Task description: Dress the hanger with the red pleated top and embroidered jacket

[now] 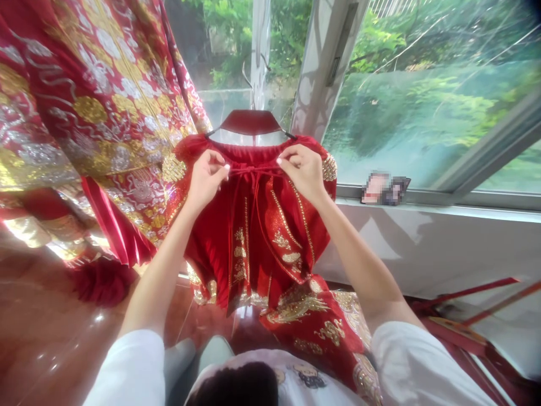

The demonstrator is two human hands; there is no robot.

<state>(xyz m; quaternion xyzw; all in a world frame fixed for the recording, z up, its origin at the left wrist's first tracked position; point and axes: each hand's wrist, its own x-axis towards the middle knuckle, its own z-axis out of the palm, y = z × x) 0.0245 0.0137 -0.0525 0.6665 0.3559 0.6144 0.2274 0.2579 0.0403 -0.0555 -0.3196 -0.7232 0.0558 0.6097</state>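
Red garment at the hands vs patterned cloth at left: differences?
The red garment shows broad plain areas; the patterned cloth is densely covered in gold and silver motifs. The left hand and right hand pinch the garment's red cord; neither holds the cloth. The garment's gathered top is visible; the cloth's top runs out of frame. Both are red with gold decoration.
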